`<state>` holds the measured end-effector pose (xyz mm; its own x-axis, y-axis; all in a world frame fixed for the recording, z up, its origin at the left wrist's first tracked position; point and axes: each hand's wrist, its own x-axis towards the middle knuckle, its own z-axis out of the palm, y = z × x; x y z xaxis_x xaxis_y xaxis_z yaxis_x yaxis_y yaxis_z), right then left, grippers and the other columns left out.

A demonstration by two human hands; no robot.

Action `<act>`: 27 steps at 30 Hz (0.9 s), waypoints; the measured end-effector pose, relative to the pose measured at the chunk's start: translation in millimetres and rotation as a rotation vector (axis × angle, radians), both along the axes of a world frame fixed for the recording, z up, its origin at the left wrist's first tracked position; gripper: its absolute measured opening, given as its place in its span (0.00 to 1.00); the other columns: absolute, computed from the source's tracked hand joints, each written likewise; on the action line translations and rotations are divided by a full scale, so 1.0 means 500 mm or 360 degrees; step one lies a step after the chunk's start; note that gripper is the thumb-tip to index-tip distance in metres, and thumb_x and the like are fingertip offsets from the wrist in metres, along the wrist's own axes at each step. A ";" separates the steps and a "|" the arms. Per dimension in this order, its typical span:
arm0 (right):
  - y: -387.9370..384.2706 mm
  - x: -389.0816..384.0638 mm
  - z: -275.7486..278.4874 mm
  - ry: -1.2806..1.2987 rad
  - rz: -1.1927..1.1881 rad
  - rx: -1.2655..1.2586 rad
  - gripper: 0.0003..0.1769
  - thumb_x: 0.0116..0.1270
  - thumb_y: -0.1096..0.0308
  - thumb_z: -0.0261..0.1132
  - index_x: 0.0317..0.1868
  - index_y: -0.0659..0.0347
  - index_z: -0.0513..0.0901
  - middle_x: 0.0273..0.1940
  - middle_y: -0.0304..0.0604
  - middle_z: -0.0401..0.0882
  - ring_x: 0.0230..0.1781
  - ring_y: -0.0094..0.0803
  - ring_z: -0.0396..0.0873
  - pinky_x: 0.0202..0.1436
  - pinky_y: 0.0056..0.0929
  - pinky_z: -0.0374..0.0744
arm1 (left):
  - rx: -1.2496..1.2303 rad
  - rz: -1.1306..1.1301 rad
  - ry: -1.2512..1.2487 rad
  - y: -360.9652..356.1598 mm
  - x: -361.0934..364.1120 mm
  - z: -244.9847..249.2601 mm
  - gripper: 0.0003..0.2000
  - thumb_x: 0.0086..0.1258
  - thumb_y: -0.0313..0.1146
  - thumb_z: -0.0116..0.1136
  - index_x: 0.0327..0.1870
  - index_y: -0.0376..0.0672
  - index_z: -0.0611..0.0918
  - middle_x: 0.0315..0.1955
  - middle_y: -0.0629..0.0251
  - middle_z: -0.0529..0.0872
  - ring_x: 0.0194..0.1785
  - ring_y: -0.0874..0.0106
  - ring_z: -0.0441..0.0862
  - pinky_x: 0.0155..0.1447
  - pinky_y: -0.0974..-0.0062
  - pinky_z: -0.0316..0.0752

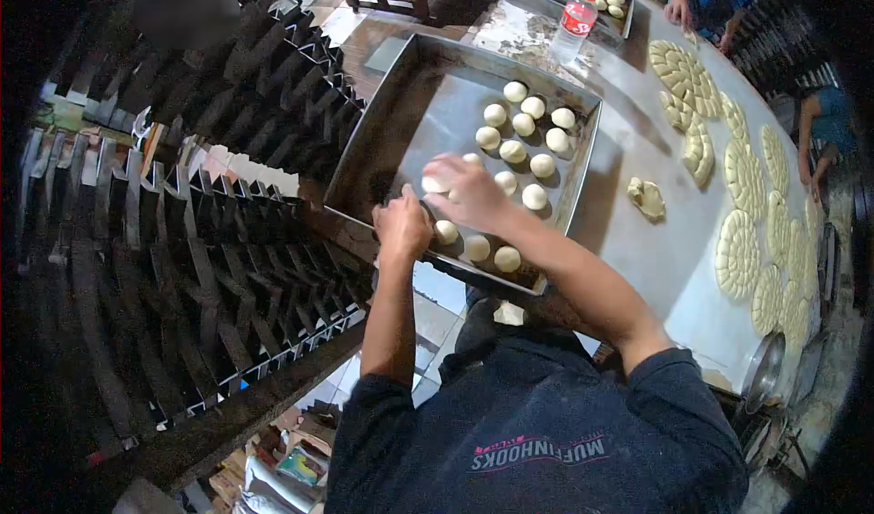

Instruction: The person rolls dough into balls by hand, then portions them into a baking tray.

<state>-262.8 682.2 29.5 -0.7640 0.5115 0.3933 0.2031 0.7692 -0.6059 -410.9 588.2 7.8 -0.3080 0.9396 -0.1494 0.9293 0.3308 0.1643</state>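
My left hand (pixel 402 227) is over the near rim of a large metal tray (pixel 428 44), its fingers curled together; what they hold, if anything, is hidden. My right hand (pixel 469 195) reaches across the near part of the tray and is smeared by motion. A pale dough ball (pixel 435 184) shows at its fingers, but whether they grip it is unclear. Several smooth round dough balls, such as one (pixel 512 152) near the middle, sit in loose rows beyond and beside my right hand. Another dough ball (pixel 445 232) lies just right of my left hand.
Dark slatted racks (pixel 228 277) stand at the left. On the metal table (pixel 628 259) are a loose dough piece (pixel 647 199), scored dough rounds (pixel 737 254) and a red-capped bottle (pixel 578 18). A second tray (pixel 623 24) holds dough balls. Other people's hands (pixel 677 10) are at the far side.
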 end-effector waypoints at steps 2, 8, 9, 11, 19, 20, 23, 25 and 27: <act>0.007 -0.032 -0.046 -0.0394 0.0003 0.0290 0.20 0.58 0.67 0.70 0.50 0.63 0.80 0.53 0.52 0.79 0.60 0.48 0.76 0.66 0.49 0.73 | -0.0045 -0.0001 -0.0098 -0.006 -0.017 0.003 0.35 0.58 0.40 0.67 0.65 0.33 0.69 0.38 0.44 0.87 0.42 0.48 0.86 0.52 0.52 0.77; -0.053 0.267 -0.025 0.0163 -0.0477 0.0077 0.14 0.56 0.68 0.69 0.42 0.63 0.83 0.44 0.50 0.80 0.52 0.46 0.77 0.63 0.48 0.72 | 0.0041 -0.0116 -0.0330 0.003 -0.030 0.029 0.47 0.53 0.52 0.75 0.70 0.37 0.65 0.59 0.39 0.77 0.62 0.46 0.75 0.63 0.55 0.74; -0.058 0.364 -0.051 0.0165 -0.0709 0.0051 0.13 0.56 0.66 0.68 0.41 0.61 0.82 0.43 0.50 0.80 0.50 0.47 0.77 0.62 0.49 0.72 | -0.0112 -0.0083 -0.0319 0.027 -0.006 0.048 0.47 0.53 0.52 0.75 0.70 0.36 0.65 0.59 0.39 0.76 0.61 0.45 0.76 0.63 0.54 0.74; -0.077 0.563 -0.070 -0.0016 -0.1259 -0.0044 0.08 0.56 0.67 0.66 0.36 0.59 0.81 0.37 0.47 0.80 0.45 0.45 0.78 0.56 0.47 0.73 | -0.0127 -0.0058 -0.0128 0.099 0.095 0.086 0.43 0.55 0.50 0.75 0.69 0.37 0.68 0.61 0.39 0.75 0.62 0.44 0.76 0.62 0.53 0.75; -0.275 1.130 -0.180 0.0072 -0.2308 -0.0040 0.06 0.59 0.68 0.64 0.31 0.59 0.75 0.28 0.46 0.74 0.34 0.48 0.74 0.43 0.44 0.71 | -0.0801 -0.0955 -0.2082 0.571 0.844 0.078 0.30 0.70 0.43 0.64 0.69 0.37 0.72 0.55 0.58 0.81 0.55 0.69 0.80 0.58 0.68 0.76; -0.290 1.154 -0.191 0.0079 -0.2398 -0.0044 0.06 0.60 0.68 0.64 0.31 0.59 0.74 0.28 0.45 0.74 0.34 0.47 0.74 0.43 0.43 0.71 | -0.0652 -0.0727 -0.2004 0.640 0.911 0.002 0.32 0.68 0.48 0.67 0.67 0.37 0.74 0.52 0.59 0.82 0.52 0.69 0.81 0.54 0.70 0.77; -0.318 1.202 -0.189 0.0093 -0.2454 -0.0040 0.06 0.60 0.69 0.64 0.31 0.59 0.74 0.29 0.45 0.74 0.34 0.47 0.75 0.44 0.43 0.71 | 0.0063 -0.0519 -0.0804 0.782 1.073 -0.167 0.34 0.63 0.63 0.63 0.49 0.33 0.85 0.41 0.47 0.87 0.50 0.57 0.85 0.52 0.63 0.79; -0.315 1.206 -0.228 0.0389 -0.2503 0.0050 0.07 0.59 0.70 0.65 0.32 0.58 0.74 0.31 0.45 0.75 0.36 0.46 0.76 0.47 0.46 0.71 | 0.0500 -0.0534 -0.0890 0.809 1.116 -0.232 0.36 0.61 0.66 0.61 0.46 0.32 0.85 0.42 0.42 0.86 0.51 0.53 0.84 0.54 0.59 0.79; -0.302 1.202 -0.214 0.0058 -0.2585 0.0062 0.07 0.57 0.72 0.65 0.33 0.58 0.74 0.29 0.45 0.76 0.36 0.46 0.77 0.46 0.46 0.72 | 0.0513 -0.0391 -0.0963 0.795 1.136 -0.218 0.38 0.60 0.66 0.62 0.48 0.31 0.83 0.46 0.41 0.84 0.55 0.51 0.82 0.56 0.57 0.78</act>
